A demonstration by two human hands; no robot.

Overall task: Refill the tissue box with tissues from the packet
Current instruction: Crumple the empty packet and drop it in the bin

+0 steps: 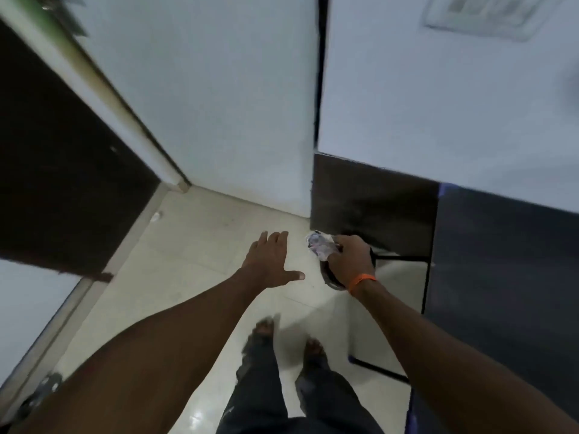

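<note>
Right grip (346, 256) is closed around a crumpled plastic packet (319, 245), apparently the spent tissue wrapper, held above a dark round bin (332, 278) on the floor beside a dark panel (372, 205). Left grip (269, 261) is spread wide, holding nothing, hovering over the pale tiled floor (194, 252). An orange band (362, 280) sits on the right wrist. Tissue box: not in view; whether it is refilled cannot be judged. Bin is largely hidden by the hand. Step in hand appears to be disposal. Recommended: centre the packet over the bin mouth, lower it close, then release, so the light wrapper does not drift onto the tiles.
</note>
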